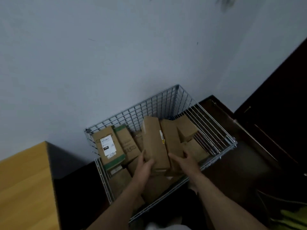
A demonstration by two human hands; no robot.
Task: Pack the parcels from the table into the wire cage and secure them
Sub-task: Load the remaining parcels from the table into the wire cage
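Observation:
A wire cage (214,125) stands on the dark floor against the wall, filled with several brown cardboard parcels. A tall parcel (155,141) stands upright in the middle of the cage. My left hand (146,165) grips its lower left edge. My right hand (182,161) reaches in beside it and holds the parcel to its right (171,138) near its base. A labelled parcel with green tape (108,145) leans at the cage's left side. More parcels lie under my forearms.
A wooden table (25,185) occupies the lower left, its corner close to the cage. Dark wooden furniture (274,117) rises at the right. A yellow-green object (292,218) lies at the bottom right. The pale wall stands behind the cage.

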